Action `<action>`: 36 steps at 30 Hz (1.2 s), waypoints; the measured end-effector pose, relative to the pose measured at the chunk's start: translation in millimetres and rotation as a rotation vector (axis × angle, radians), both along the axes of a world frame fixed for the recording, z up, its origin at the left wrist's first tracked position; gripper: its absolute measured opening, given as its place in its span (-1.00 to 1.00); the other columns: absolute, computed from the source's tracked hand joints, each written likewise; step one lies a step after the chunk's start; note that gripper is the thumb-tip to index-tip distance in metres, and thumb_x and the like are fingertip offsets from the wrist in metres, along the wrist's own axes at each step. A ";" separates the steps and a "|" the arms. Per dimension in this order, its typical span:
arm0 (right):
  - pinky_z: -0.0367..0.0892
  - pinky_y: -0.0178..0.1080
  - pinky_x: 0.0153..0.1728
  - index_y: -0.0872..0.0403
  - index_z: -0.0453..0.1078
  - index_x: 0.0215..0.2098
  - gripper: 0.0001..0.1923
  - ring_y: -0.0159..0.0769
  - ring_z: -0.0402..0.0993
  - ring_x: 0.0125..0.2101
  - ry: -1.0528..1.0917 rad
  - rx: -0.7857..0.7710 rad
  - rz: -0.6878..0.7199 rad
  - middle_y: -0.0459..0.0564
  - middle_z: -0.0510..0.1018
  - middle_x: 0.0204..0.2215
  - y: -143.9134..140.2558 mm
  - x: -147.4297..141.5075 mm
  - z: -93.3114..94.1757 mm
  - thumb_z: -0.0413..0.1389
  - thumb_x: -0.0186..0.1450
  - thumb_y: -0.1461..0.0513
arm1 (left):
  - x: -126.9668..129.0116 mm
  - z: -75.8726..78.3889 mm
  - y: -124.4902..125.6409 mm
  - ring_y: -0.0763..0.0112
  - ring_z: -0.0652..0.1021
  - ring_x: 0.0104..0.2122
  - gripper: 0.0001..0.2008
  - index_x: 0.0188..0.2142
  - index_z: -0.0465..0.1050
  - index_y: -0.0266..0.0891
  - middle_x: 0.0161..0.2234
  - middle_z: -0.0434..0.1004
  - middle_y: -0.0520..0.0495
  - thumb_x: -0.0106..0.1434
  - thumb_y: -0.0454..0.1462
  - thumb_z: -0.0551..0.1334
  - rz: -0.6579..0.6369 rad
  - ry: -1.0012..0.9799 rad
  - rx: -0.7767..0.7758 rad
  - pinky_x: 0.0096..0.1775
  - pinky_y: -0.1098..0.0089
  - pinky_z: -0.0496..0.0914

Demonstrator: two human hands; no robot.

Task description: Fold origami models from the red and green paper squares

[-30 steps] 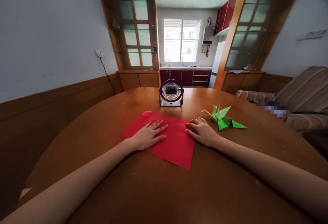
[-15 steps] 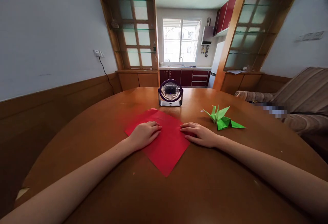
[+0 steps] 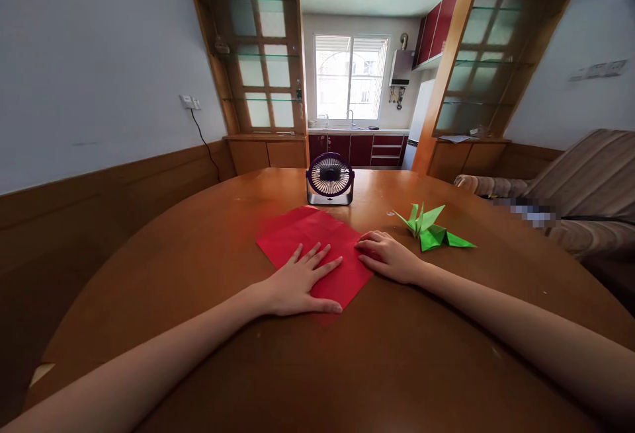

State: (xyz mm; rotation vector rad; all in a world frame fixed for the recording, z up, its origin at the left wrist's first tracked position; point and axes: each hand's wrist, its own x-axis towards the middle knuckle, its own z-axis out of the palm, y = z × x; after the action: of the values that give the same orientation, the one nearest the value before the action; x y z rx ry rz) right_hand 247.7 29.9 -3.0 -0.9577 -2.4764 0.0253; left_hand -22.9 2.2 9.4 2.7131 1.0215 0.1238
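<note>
I have my left hand point(image 3: 302, 277) flat, fingers spread, on the red paper point(image 3: 312, 241) mid-table point(image 3: 198, 235); my right hand point(image 3: 389, 256), loosely curled, presses its right corner, holding nothing.

my left hand point(image 3: 297, 282) and right hand point(image 3: 391, 258) are bare, with no gloves, rings or watch on them. both my forearms are uncovered right to the frame's edge; no sleeve shows.
</note>
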 end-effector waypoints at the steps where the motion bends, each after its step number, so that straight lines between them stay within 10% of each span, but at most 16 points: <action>1: 0.30 -0.02 -0.03 0.07 0.45 -0.03 -0.69 -0.12 0.40 -0.11 0.002 -0.001 0.001 0.14 0.49 -0.14 0.1 0.1 -0.2 -0.01 0.38 0.13 | -0.4 1.0 -0.1 -0.04 -0.19 0.34 -0.12 0.35 -0.16 0.05 0.37 -0.32 -0.14 0.15 0.27 0.07 0.001 0.003 -0.007 0.25 -0.14 -0.29; 14: 0.27 -0.06 0.04 0.07 0.47 -0.05 -0.53 -0.17 0.40 -0.05 0.198 -0.231 0.111 0.09 0.50 -0.10 2.8 8.3 9.4 -0.16 0.44 0.00 | -8.0 -0.9 20.4 0.17 0.13 0.30 -0.47 0.20 0.29 -0.03 0.29 0.16 -0.07 0.32 0.07 0.08 0.100 -0.273 -0.114 0.29 0.05 -0.15; 20: 0.21 -0.02 0.14 0.06 0.36 0.09 -0.46 -0.12 0.34 0.08 0.460 -0.535 0.261 0.07 0.45 0.04 3.6 13.8 13.2 0.18 0.23 -0.03 | -11.3 9.7 16.8 0.11 0.54 -0.10 -0.50 -0.16 0.53 -0.21 -0.13 0.59 -0.13 0.25 0.13 0.12 0.246 -0.586 -0.523 -0.11 0.23 0.38; 29: 0.37 -0.01 -0.02 0.11 0.49 -0.13 -0.55 -0.12 0.47 -0.08 0.577 -0.636 0.146 0.05 0.59 -0.15 7.0 11.3 3.4 0.27 0.13 0.00 | -8.7 15.1 13.6 0.46 0.48 -0.55 -0.56 -0.44 0.51 -0.30 -0.47 0.55 -0.05 0.13 0.08 0.29 0.427 -0.910 -1.004 -0.46 0.46 0.30; 36: 0.40 -0.20 -0.26 0.15 0.52 -0.34 -0.64 -0.30 0.49 -0.35 0.748 -0.847 0.045 -0.02 0.61 -0.35 6.0 8.8 0.9 0.24 0.15 0.00 | 0.3 22.0 4.3 0.25 0.59 -0.22 -0.52 -0.05 0.49 -0.24 -0.14 0.59 -0.15 0.23 0.06 0.20 0.401 -1.114 -1.192 -0.18 0.32 0.44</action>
State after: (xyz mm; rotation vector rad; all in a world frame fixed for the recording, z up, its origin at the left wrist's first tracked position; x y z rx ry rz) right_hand 256.5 35.9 -2.1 -0.9426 -1.7405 1.2749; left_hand -22.6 6.5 31.5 1.0405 0.7944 0.7105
